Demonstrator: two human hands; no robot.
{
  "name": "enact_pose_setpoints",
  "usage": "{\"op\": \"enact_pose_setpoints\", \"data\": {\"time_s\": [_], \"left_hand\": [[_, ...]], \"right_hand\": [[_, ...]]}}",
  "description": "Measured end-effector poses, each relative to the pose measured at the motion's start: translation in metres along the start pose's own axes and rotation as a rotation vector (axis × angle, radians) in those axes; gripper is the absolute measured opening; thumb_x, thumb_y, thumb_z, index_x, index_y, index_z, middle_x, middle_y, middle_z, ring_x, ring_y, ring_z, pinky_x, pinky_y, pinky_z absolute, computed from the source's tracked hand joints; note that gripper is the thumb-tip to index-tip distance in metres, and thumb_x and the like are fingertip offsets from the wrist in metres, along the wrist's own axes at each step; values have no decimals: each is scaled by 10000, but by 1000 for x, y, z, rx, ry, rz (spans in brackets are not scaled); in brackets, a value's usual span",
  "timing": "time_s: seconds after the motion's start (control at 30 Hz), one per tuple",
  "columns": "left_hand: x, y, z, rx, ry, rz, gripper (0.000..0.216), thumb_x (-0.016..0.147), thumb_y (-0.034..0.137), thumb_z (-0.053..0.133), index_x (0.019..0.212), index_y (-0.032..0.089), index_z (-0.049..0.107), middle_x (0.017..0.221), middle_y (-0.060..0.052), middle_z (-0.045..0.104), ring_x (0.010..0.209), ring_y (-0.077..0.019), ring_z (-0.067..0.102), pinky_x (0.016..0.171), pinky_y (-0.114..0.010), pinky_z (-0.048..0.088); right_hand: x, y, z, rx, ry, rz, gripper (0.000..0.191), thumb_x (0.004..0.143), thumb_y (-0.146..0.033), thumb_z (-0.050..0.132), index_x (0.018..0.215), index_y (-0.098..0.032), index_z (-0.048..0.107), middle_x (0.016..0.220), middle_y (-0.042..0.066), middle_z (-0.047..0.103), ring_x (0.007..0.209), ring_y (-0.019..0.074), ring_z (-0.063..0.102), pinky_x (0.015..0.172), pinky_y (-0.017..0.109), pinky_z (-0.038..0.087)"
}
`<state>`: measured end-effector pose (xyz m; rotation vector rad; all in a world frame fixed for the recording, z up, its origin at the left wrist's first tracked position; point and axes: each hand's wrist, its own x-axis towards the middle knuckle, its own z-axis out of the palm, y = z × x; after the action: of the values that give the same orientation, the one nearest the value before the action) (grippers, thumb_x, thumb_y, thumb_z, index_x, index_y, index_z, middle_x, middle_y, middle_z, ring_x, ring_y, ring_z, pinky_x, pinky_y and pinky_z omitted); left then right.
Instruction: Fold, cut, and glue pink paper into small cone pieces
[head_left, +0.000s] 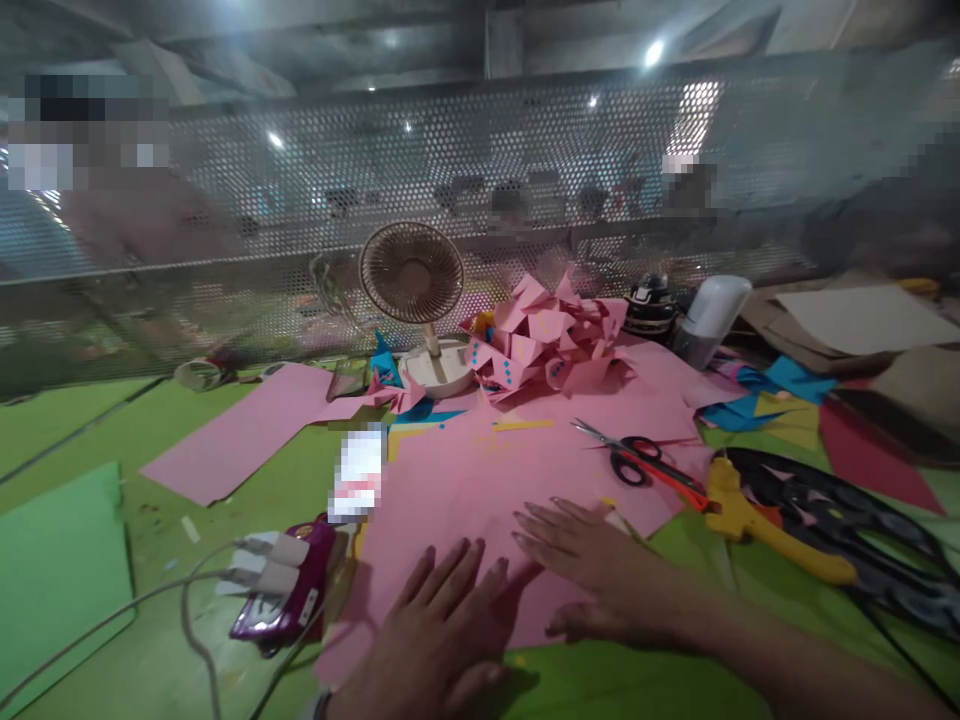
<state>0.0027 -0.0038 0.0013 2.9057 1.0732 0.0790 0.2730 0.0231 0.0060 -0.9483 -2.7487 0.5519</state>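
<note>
A large pink sheet of paper [442, 490] lies on the green table. My left hand [431, 640] rests on its near left part, fingers spread, holding nothing. Flat on the same sheet, further right, my right hand [592, 565] has its fingers stretched out to the left. Beyond the right hand are black-handled scissors [634, 455] with their blades apart, beside an orange-red strip. A yellow-handled glue gun [772, 535] is to the right. Small yellow paper strips [525, 425] sit on the sheet. Behind it rises a heap of folded pink paper pieces [555, 335], some with blue dots.
A small fan [416, 280] stands at the back before a perforated metal screen [247, 230]. On the left are a purple power strip [289, 610] with plugs and cables, and green paper [60, 580]. A white-capped bottle [716, 310] and brown paper occupy the back right. People are beyond the screen.
</note>
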Motion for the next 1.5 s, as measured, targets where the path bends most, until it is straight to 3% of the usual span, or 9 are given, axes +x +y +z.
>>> {"op": "enact_pose_setpoints", "data": {"time_s": [0.13, 0.27, 0.53, 0.77, 0.93, 1.13, 1.23, 1.5], "left_hand": [[-2, -11, -14, -23, 8, -54, 663, 896, 476, 386, 1442, 279, 65, 1479, -6, 245, 1328, -226, 287, 1066, -383, 315], [-5, -28, -23, 32, 0, -102, 661, 884, 491, 404, 1434, 316, 82, 1494, 0, 188, 1352, -275, 214, 1079, -478, 255], [-3, -34, -21, 24, -73, -73, 601, 904, 471, 371, 1425, 343, 101, 1499, 30, 150, 1364, -267, 168, 1089, -488, 217], [-2, -36, -13, -5, -122, -104, 608, 896, 499, 365, 1423, 344, 104, 1504, -7, 105, 1363, -323, 109, 1061, -582, 185], [-3, -37, -20, -67, -145, -152, 498, 937, 426, 304, 1408, 393, 148, 1497, 24, 150, 1365, -259, 162, 1073, -542, 215], [8, -43, -29, -98, -130, -180, 577, 916, 480, 333, 1433, 297, 153, 1490, -34, 208, 1358, -230, 208, 1085, -455, 263], [21, -41, -27, -64, -60, -145, 660, 892, 529, 354, 1442, 279, 87, 1503, -39, 158, 1374, -257, 128, 1096, -482, 211], [26, -45, -10, -38, -78, -111, 679, 881, 570, 334, 1442, 268, 101, 1508, -59, 118, 1372, -290, 113, 1090, -502, 181]], "right_hand": [[-1, 4, 5, 85, -78, -14, 768, 839, -613, 390, 1443, -212, 137, 1496, 96, 156, 1378, 234, 107, 1129, 442, 69], [0, 7, 6, 116, -105, 7, 783, 826, -632, 393, 1442, -218, 144, 1499, 95, 140, 1379, 246, 93, 1128, 447, 55], [4, 9, -1, 140, -101, -7, 813, 810, -631, 431, 1443, -215, 135, 1498, 83, 162, 1381, 225, 89, 1132, 419, 24], [4, 11, 2, 137, -96, -15, 804, 812, -593, 470, 1443, -213, 148, 1497, 84, 161, 1379, 230, 99, 1130, 422, 44], [4, 9, 0, 127, -129, 10, 818, 799, -624, 460, 1442, -221, 153, 1498, 80, 151, 1379, 231, 100, 1131, 427, 56], [3, 10, 1, 153, -124, 28, 841, 772, -649, 474, 1438, -237, 168, 1499, 76, 139, 1375, 254, 115, 1129, 449, 75], [3, 11, 2, 153, -124, 20, 825, 778, -633, 484, 1435, -240, 176, 1495, 79, 151, 1372, 260, 126, 1126, 460, 80], [2, 13, 2, 152, -110, -17, 798, 800, -580, 500, 1437, -240, 162, 1492, 75, 165, 1371, 253, 131, 1127, 460, 94]]}}
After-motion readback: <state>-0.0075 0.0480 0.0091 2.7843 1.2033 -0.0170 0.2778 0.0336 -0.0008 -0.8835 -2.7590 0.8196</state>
